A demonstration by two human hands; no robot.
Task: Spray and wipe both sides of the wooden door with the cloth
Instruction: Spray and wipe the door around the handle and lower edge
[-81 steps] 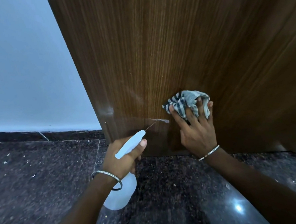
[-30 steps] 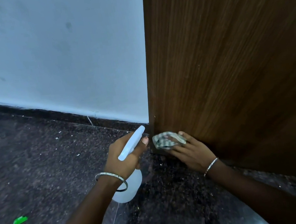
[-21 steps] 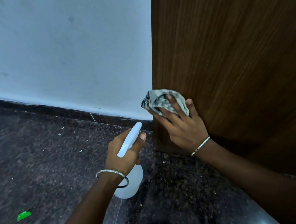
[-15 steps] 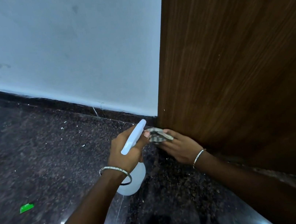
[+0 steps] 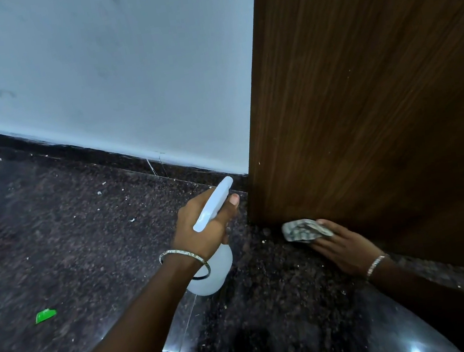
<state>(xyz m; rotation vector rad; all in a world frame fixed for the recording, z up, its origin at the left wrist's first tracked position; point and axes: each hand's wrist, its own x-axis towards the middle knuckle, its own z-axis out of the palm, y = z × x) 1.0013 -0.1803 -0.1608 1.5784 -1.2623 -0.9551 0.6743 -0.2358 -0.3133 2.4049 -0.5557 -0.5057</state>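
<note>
So it's the wiping step: right hand (image 5: 343, 245) presses the cloth (image 5: 305, 230) flat-fingered on the door (image 5: 378, 93)'s bottom edge, left hand (image 5: 202, 225) grips the bottle (image 5: 213, 278) nearby, and next probably means sweeping along that edge.

The left hand (image 5: 201, 240) hides the neck of the spray bottle (image 5: 213, 273).
</note>
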